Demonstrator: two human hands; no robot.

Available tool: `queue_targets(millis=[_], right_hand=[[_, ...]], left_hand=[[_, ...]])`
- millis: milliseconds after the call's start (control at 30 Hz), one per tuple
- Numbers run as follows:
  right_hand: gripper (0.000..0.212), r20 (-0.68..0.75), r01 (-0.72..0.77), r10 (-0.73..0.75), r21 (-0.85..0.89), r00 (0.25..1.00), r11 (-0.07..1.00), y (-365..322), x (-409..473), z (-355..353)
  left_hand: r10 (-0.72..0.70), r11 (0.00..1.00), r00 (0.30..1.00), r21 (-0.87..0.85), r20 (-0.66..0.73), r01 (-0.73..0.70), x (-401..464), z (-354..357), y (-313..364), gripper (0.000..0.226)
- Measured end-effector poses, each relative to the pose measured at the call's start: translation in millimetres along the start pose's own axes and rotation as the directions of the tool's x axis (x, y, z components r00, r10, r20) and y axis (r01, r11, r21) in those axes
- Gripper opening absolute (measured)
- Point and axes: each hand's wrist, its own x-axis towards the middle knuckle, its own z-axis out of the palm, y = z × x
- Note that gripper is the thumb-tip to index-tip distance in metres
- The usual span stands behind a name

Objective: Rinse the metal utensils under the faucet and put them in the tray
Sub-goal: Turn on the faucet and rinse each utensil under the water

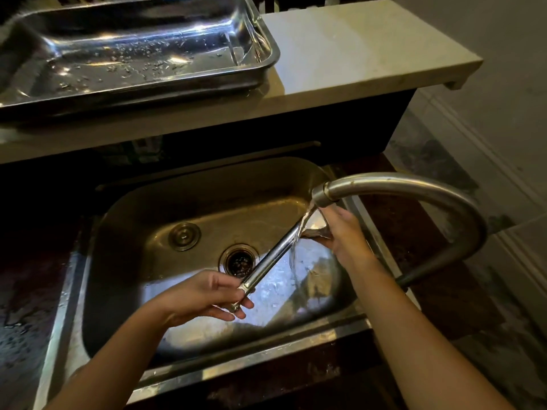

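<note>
A: Head view: the left hand [204, 294] is closed on the handle end of the metal utensil [270, 258]; the right hand [344, 235] clasps its head under the faucet [325, 195], above the sink [207, 371].

B: Stiff and probably wet-slick; grip the handle firmly before carrying it to the tray [266, 59].

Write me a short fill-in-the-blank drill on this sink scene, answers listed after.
1. The left hand holds the utensil by its ____.
2. Water from the faucet falls into the ____.
3. The right hand holds the utensil's bowl end under the ____.
4. The tray sits on the ____.

Answers: handle; sink; faucet; counter
</note>
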Motion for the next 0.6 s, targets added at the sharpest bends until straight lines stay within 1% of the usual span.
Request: queue_targets(millis=[33,67,100,133,167,200,233,267,300,367,400,433,500,567,600], right_hand=[[0.056,-0.018,-0.019,0.018,-0.039,1.000,0.999,0,1,1],[0.068,-0.080,-0.025,0.014,-0.132,0.997,0.991,1,2,1],[0.077,-0.171,-0.018,-0.023,-0.237,0.985,0.971,2,2,1],[0.081,-0.256,-0.002,-0.081,-0.310,0.963,0.951,6,0,2],[0.080,-0.314,0.014,-0.129,-0.343,0.941,0.939,10,-4,4],[0.076,-0.326,0.024,-0.142,-0.341,0.935,0.940,15,-8,7],[0.073,-0.305,0.015,-0.108,-0.292,0.946,0.956,20,-10,10],[0.072,-0.274,-0.018,-0.036,-0.195,0.961,0.981,23,-13,13],[0.073,-0.242,-0.079,0.061,-0.064,0.968,0.995,24,-15,15],[0.076,-0.183,-0.215,0.249,0.188,0.951,0.958,24,-16,15],[0.074,-0.149,-0.263,0.311,0.276,0.939,0.925,24,-15,13],[0.071,-0.100,-0.299,0.351,0.342,0.931,0.891,26,-13,11],[0.060,-0.006,-0.353,0.391,0.418,0.920,0.837,27,-14,8],[0.053,0.015,-0.363,0.396,0.432,0.918,0.826,27,-16,8],[0.047,0.006,-0.343,0.379,0.436,0.925,0.832,27,-17,9]], left_hand=[[0.022,1.000,0.999,0.004,-0.049,-0.021,0,3,-2,0.039],[0.049,0.999,0.992,0.021,-0.116,-0.047,1,5,-4,0.024],[0.078,0.996,0.978,0.056,-0.193,-0.069,1,8,-5,0.015],[0.123,0.986,0.953,0.140,-0.278,-0.087,2,12,-8,0.015],[0.203,0.948,0.909,0.306,-0.364,-0.089,2,15,-10,0.019],[0.326,0.851,0.846,0.520,-0.422,-0.068,2,19,-13,0.024],[0.465,0.714,0.766,0.700,-0.445,-0.027,2,23,-16,0.029],[0.592,0.580,0.682,0.815,-0.429,0.009,0,28,-17,0.034],[0.676,0.460,0.634,0.887,-0.374,0.033,-1,32,-19,0.038],[0.769,0.241,0.595,0.968,-0.232,0.066,-3,33,-29,0.049],[0.798,0.156,0.576,0.984,-0.179,0.090,-4,33,-35,0.055],[0.817,0.093,0.559,0.990,-0.139,0.109,-6,32,-39,0.059],[0.827,0.049,0.550,0.990,-0.115,0.133,-11,29,-44,0.063],[0.837,0.014,0.540,0.990,-0.089,0.142,-13,28,-49,0.057],[0.832,0.013,0.548,0.992,-0.081,0.127,-13,27,-50,0.050]])
